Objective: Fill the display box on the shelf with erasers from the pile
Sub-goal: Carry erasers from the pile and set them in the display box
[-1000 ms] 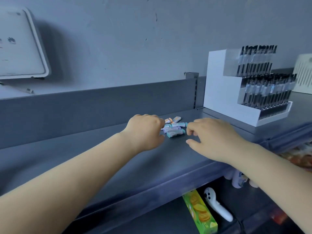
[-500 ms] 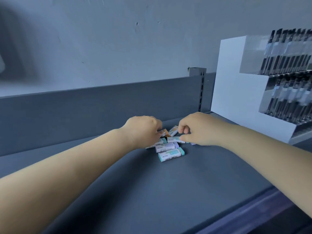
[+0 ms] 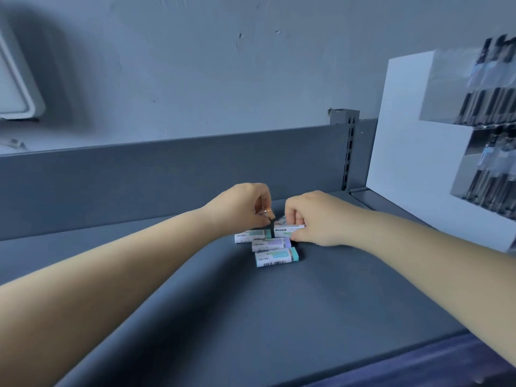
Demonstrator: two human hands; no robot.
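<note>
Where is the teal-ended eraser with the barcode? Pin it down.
In the head view, the teal-ended eraser with the barcode lies flat on the grey metal shelf, nearest the camera in the pile, directly in front of the purple-sleeved eraser.

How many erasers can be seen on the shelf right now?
4 clearly: a teal one nearest, a purple one behind it, one by the left hand, one gripped by the right hand. The hands may hide more.

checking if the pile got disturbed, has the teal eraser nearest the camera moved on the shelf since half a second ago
No. The teal eraser lies at the front of the pile, in front of the purple eraser, as before. Its shift in the picture comes from the camera moving, judged against the shelf upright.
</note>
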